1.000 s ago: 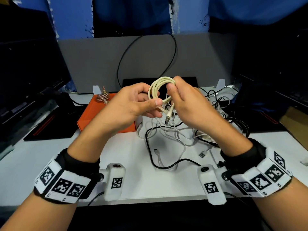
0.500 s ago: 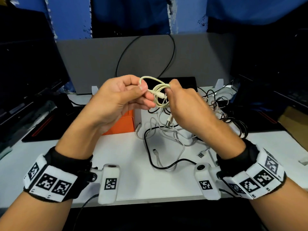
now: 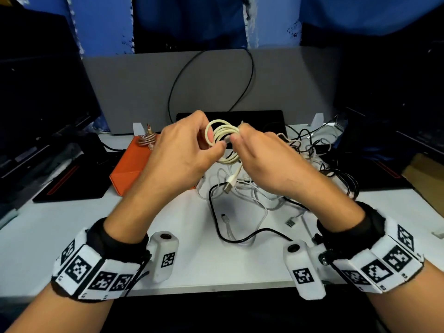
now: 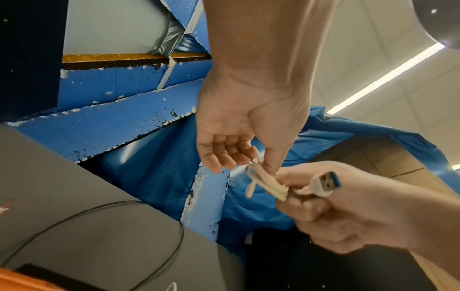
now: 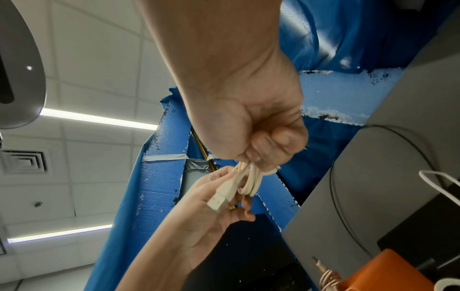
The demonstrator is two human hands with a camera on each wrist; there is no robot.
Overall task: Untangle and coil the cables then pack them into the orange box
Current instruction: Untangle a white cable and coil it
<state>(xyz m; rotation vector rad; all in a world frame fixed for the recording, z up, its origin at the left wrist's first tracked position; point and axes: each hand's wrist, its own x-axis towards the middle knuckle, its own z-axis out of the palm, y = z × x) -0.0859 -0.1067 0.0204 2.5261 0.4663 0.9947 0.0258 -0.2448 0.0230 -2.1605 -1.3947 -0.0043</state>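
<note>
A cream cable coil (image 3: 222,134) is held up over the table between both hands. My left hand (image 3: 216,143) pinches its left side with thumb and fingertips; the pinch also shows in the left wrist view (image 4: 256,161). My right hand (image 3: 234,138) is closed in a fist round the bundled strands (image 5: 251,177). The cable's white USB plug (image 3: 230,183) hangs below the hands. The orange box (image 3: 131,169) sits behind my left hand, with a coiled copper-coloured cable (image 3: 146,140) on top.
A tangle of white and black cables (image 3: 242,203) lies on the white table (image 3: 60,224) under and right of the hands. A grey partition (image 3: 276,92) stands behind. Dark monitors flank both sides. A black pad (image 3: 69,186) lies left of the box.
The hands turned and bunched the coil, pulling a strand across it. One plug now hangs lower beneath the hands.
</note>
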